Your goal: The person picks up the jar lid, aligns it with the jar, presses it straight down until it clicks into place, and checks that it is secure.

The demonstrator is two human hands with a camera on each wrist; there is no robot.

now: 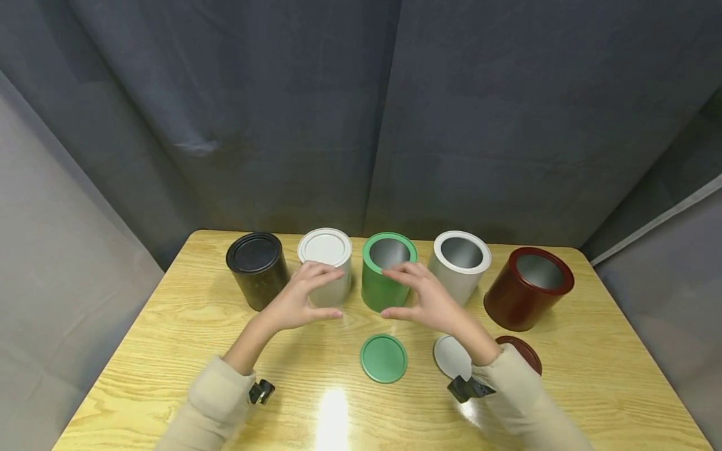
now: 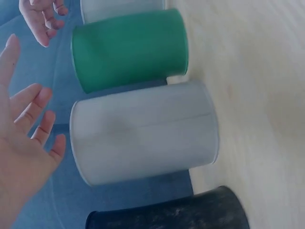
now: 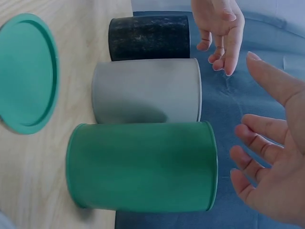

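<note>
Left grip (image 1: 301, 299) and right grip (image 1: 427, 299), both spread and empty

Here on my head view, the two grips face each other over the tabletop (image 1: 163, 351), each with thumb and fingers parted in a wide C, neither with hold of anything. I have the left one in front of the lidded white can (image 1: 326, 249), covering its lower part; over on the left wrist view, a gap shows between those fingers and the can's edge. Across to the right: this one's fingertips overlap the side of the green can (image 1: 375, 289), and my right wrist view again shows a gap there.

The green can stands upright, uncovered, in the middle of the row, with the lidded white can just beside it on the left. Its green lid (image 1: 384, 358) lies flat in front. At the far left, the black can (image 1: 256, 269) wears its lid. Right of the green one, I've got the uncovered white can (image 1: 459, 279), then the dark red can (image 1: 527, 291), also uncovered. Below those two sit a pale lid (image 1: 451, 356) and a dark red lid (image 1: 523, 352), both partly hidden by the right arm. Behind it all hangs a dark curtain (image 1: 282, 125).
</note>
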